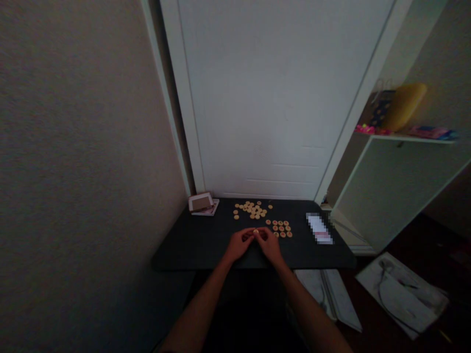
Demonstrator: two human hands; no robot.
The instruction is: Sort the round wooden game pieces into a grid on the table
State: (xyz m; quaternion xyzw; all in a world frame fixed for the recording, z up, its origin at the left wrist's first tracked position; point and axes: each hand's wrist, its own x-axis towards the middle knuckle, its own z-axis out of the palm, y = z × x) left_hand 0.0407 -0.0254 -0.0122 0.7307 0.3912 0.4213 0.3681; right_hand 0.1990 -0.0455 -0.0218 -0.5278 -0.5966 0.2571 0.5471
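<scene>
My left hand (pixel 239 242) and my right hand (pixel 270 242) meet over the near middle of a dark table. Between their fingertips they pinch one small round wooden game piece (pixel 255 231); the fingers cover part of it. Just right of my right hand, several pale discs with reddish marks (pixel 281 229) lie flat in close rows, the nearest partly hidden by the hand. One more disc (pixel 268 222) sits beside the rows, at their upper left. Farther back, a loose heap of similar pale pieces (pixel 253 210) is scattered, some touching or overlapping.
The dark table (pixel 184 250) stands against a white door (pixel 257 98). Flat boxes (pixel 201 202) are stacked at its back left corner, and a blurred-out phone-like object (pixel 319 228) lies at the right. A wall rises on the left. Boards or boxes (pixel 401 294) lie on the floor at right.
</scene>
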